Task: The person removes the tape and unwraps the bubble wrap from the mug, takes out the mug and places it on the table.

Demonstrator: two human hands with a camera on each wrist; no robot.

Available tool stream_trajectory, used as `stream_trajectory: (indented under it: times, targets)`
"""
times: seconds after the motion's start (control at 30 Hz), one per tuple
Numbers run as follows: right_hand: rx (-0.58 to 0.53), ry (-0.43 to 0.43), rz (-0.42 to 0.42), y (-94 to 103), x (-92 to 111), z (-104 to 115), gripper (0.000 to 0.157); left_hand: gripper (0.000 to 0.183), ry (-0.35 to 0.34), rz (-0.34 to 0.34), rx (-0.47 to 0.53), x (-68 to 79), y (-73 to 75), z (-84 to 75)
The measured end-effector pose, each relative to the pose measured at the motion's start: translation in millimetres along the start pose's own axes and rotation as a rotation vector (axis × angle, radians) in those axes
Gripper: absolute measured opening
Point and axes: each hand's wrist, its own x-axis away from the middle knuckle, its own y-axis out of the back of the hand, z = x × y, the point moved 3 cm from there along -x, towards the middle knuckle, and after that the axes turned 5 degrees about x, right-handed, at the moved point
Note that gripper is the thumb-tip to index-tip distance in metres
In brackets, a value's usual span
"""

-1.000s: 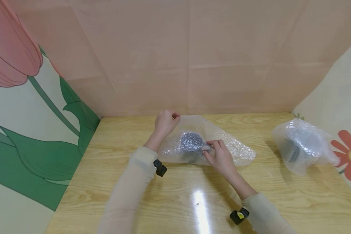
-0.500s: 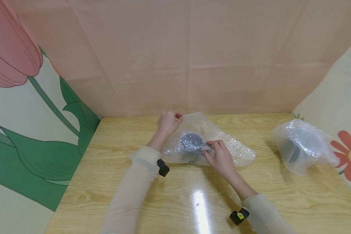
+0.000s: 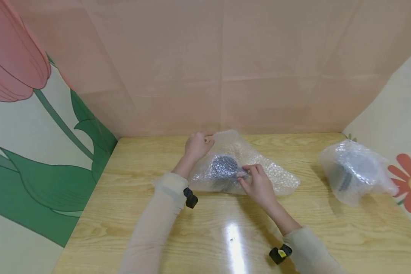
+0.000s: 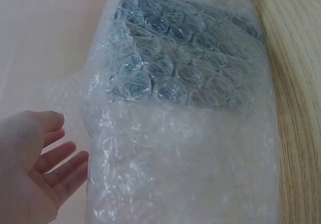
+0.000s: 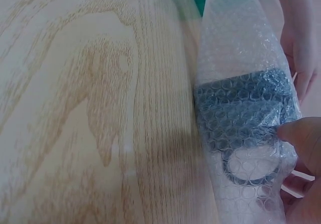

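A dark mug (image 3: 224,166) lies inside a sheet of bubble wrap (image 3: 277,177) on the table; its loop handle shows faintly through the bubbles in the right wrist view. My right hand (image 3: 258,184) pinches the wrapped mug near the handle between thumb and fingers. Beside the far left edge of the wrap is my left hand (image 3: 197,146). In the left wrist view the fingers (image 4: 62,158) of that hand are loosely bent, with nothing seen in their grasp. A raised corner of the wrap stands just right of them. The mug's details are blurred by the plastic.
Another bubble-wrapped bundle (image 3: 356,171) with something dark inside stands at the right side of the wooden table (image 3: 123,213). A pinkish cloth backdrop (image 3: 222,68) hangs along the back edge. Flower-patterned panels (image 3: 72,182) flank both sides.
My left hand has moved slightly right along the back of the wrap, and its fingers have loosened. The wrap's far corner stands a little higher. My right hand has stayed in place.
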Motion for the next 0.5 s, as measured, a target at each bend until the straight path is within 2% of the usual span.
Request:
stream_trajectory:
  times: [0.33, 0.5]
  targets:
    - [-0.009, -0.011, -0.004, -0.5, 0.7, -0.5, 0.04, 0.036, 0.006, 0.019, 0.029, -0.1, -0.8, 6.4]
    - [-0.02, -0.008, -0.009, -0.1, 0.0, -0.3, 0.04, 0.035, -0.012, 0.038, 0.04, 0.5, 2.2, 8.6]
